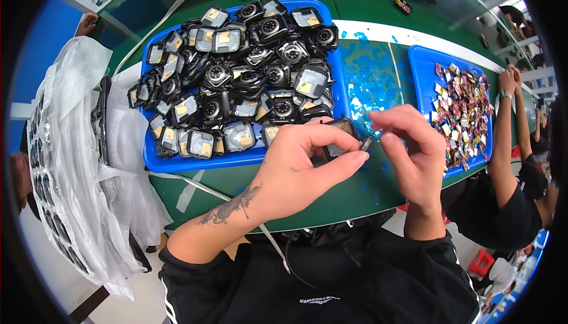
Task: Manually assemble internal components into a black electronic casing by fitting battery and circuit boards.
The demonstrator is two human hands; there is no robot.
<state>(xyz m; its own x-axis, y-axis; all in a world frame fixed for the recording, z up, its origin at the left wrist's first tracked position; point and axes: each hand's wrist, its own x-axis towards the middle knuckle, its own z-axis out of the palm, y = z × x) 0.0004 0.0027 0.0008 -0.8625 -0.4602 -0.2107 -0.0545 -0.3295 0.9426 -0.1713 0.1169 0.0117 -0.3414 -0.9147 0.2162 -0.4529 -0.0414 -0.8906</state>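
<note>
My left hand (296, 173) is closed on a smartwatch case (338, 130) with a dark rim, over the front right corner of a blue tray (222, 162). The thumb and index finger pinch its near edge, where a small dark piece (367, 142) sticks up. To the right, my right hand (419, 152) is raised with thumb and index finger apart. I see nothing between them, though its curled fingers are partly hidden. Heaped in the tray are many black smartwatch cases (219, 74), some showing round sensor backs, others pale inner faces with yellowish labels.
Small blue film pieces (373, 81) litter the green table (331, 206) between the trays. A second blue tray (421, 81) holds a pile of small parts (461, 117). Clear plastic-wrapped trays (77, 146) are stacked at left. Another person's forearms (504, 129) reach in at right.
</note>
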